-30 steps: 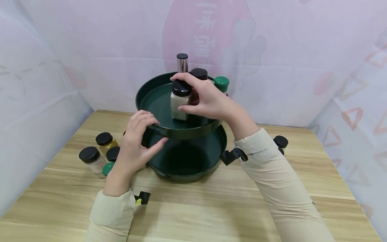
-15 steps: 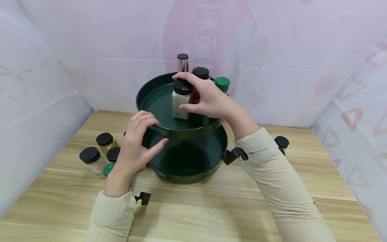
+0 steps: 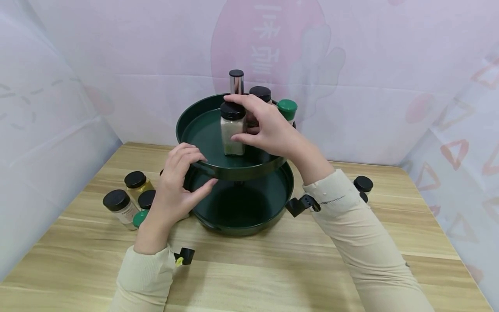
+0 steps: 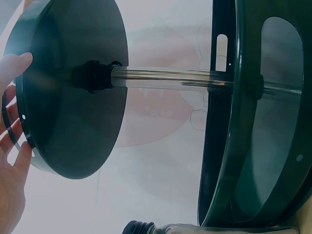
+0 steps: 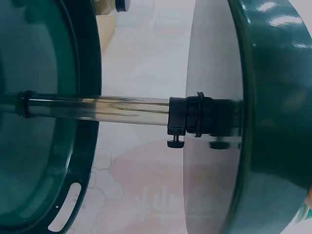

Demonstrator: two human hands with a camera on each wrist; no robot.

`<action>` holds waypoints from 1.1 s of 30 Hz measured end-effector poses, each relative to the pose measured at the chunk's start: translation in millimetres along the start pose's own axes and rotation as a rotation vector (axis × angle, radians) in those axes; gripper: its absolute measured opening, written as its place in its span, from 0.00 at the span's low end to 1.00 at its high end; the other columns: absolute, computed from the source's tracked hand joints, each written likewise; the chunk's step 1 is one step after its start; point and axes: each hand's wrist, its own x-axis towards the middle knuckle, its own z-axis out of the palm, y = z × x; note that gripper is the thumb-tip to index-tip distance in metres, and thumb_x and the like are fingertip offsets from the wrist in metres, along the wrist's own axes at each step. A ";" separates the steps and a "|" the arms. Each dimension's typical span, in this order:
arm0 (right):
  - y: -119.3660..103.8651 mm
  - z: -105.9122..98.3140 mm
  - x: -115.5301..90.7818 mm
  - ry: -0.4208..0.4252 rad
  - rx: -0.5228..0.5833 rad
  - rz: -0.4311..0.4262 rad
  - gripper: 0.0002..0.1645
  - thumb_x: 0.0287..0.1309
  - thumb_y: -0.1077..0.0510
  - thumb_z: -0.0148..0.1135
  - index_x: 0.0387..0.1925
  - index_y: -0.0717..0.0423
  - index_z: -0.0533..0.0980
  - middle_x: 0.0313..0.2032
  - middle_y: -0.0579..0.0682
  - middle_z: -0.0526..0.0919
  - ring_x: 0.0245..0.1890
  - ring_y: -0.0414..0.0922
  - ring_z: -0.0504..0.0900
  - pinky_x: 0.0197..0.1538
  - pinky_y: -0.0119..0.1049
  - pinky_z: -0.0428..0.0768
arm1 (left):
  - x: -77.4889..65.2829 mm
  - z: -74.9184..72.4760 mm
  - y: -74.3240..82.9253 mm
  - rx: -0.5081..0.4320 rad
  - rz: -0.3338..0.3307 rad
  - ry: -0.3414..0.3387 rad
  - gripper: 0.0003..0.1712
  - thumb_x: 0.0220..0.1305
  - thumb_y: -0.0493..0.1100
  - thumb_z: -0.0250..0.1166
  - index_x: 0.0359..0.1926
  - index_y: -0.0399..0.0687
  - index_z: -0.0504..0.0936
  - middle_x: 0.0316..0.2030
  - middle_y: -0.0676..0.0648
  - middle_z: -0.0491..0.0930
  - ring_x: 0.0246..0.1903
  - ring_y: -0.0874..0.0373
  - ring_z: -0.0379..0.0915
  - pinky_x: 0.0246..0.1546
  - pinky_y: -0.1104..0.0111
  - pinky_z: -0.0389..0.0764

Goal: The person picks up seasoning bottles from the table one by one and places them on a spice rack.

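A dark green two-tier round tray (image 3: 269,167) stands on the table, its tiers joined by a metal post. My left hand (image 3: 173,184) grips the upper tier's front-left rim, fingers over the edge and thumb below. On that upper tier a clear square spice jar (image 3: 232,135) with a black lid stands upright, filled with pale powder. My right hand (image 3: 269,125) holds it from the right, index finger behind the lid and thumb at the jar's side. A black-lidded jar (image 3: 260,92) and a green-lidded jar (image 3: 287,109) stand behind the right hand, partly hidden.
On the left of the wooden table (image 3: 241,277) several jars stand close together, among them a white-labelled jar (image 3: 118,207) and a yellow-filled jar (image 3: 138,185). More black-lidded jars (image 3: 363,184) are half hidden behind the right sleeve. Printed cloth walls enclose the table.
The spice jar has turned slightly and stands straighter on the upper tier. My right hand has shifted a little to the right. The left hand stays on the rim.
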 end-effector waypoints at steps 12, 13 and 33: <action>-11.9 -6.4 -7.5 0.011 -0.019 0.045 0.42 0.56 0.61 0.72 0.70 0.58 0.64 0.60 0.55 0.75 0.47 0.45 0.82 0.54 0.37 0.84 | -1.5 -0.4 -2.0 -0.006 -0.004 0.000 0.30 0.66 0.59 0.64 0.50 0.35 0.77 0.51 0.35 0.77 0.60 0.39 0.65 0.72 0.65 0.60; -13.4 -7.9 -8.8 0.019 -0.019 0.046 0.42 0.55 0.61 0.72 0.70 0.59 0.65 0.60 0.55 0.76 0.49 0.45 0.82 0.54 0.38 0.84 | -1.6 -0.8 -2.1 -0.006 -0.006 0.000 0.30 0.66 0.59 0.64 0.50 0.34 0.77 0.51 0.35 0.77 0.60 0.39 0.65 0.72 0.65 0.60; -22.6 -39.8 -60.2 0.169 -0.018 0.066 0.35 0.55 0.66 0.71 0.65 0.59 0.71 0.58 0.57 0.80 0.57 0.50 0.81 0.57 0.48 0.82 | -2.5 -5.4 -1.8 0.007 0.009 0.010 0.29 0.67 0.58 0.64 0.48 0.33 0.77 0.50 0.33 0.77 0.59 0.38 0.65 0.73 0.64 0.59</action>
